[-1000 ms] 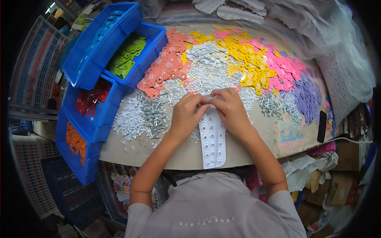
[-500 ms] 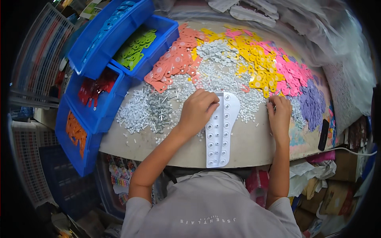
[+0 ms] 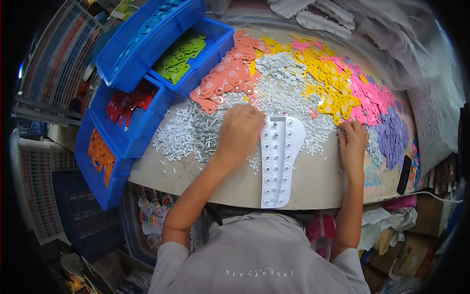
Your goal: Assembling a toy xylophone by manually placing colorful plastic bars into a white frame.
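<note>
A white plastic tray [image 3: 270, 169] shaped like a foot lies in front of me, with rows of round sockets along both sides and small pegs down its middle channel. My left hand [image 3: 240, 134] is at its upper left edge, over the pile of metal pins [image 3: 208, 142]; motion smears its fingers. To the right, my right hand [image 3: 353, 139] rests near the pink and purple pieces, its fingers curled and thumb drawn to the forefinger. Whatever is between those tips is too small to make out. Small white round caps [image 3: 316, 139] lie beyond the tray.
White pins [image 3: 175, 137] lie at the left. Salmon [image 3: 227, 73], yellow [image 3: 329, 81], pink [image 3: 369, 100] and purple [image 3: 391, 139] flat tabs are heaped behind. Blue bins [image 3: 147, 132] stand far left. A black phone-like object [image 3: 404, 175] and a cable [image 3: 438, 197] sit at right.
My left hand has moved left off the tray's top toward the pins, uncovering the top of its peg row. My right hand stays near the pink pieces. The whole view has shifted slightly.
</note>
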Demonstrator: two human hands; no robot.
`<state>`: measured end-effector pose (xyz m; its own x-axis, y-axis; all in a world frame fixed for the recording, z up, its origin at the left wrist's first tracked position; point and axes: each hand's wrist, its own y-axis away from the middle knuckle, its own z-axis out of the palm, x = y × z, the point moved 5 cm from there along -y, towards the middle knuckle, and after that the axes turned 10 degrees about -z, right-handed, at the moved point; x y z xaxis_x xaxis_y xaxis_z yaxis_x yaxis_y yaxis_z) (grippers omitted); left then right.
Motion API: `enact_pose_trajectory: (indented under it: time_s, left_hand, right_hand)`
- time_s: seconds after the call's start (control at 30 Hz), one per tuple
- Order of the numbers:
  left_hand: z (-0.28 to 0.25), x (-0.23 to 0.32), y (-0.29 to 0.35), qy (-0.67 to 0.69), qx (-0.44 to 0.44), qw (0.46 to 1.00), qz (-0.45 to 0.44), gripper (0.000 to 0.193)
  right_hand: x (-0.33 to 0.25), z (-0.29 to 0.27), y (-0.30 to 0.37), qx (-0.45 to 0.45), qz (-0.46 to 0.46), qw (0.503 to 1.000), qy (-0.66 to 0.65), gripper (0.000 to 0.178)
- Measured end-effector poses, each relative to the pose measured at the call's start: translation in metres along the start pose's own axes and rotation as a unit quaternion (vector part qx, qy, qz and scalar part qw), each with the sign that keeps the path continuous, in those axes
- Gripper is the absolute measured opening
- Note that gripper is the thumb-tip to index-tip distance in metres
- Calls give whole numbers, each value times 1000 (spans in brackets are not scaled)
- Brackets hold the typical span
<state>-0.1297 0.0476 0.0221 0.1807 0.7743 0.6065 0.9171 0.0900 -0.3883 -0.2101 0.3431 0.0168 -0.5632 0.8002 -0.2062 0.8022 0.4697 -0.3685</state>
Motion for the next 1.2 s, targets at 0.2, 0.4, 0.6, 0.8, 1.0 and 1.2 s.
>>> enact_pose_trajectory:
  time_s: [0.2,0.4,0.6,0.8,1.0,1.2]
  left_hand:
    - [-40,-57,-5,-192,49,975,-103,11]
    - [-27,-75,2,-217,8,963,-160,15]
    - [-24,-78,-1,-183,-34,965,-185,11]
    - [-22,-74,3,-186,-14,968,-170,12]
    - [-23,-75,4,-181,0,970,-163,13]
    - [-21,-76,3,-166,-9,972,-167,10]
  right_hand:
    - [9,0,3,59,19,997,-39,14]
    - [-24,-12,6,154,145,951,-226,10]
    - [-91,2,7,83,56,922,-374,10]
    - [-131,20,0,37,-27,942,-332,12]
    - [-131,38,0,-11,-10,951,-308,15]
    - [-141,26,1,-10,-181,966,-185,18]
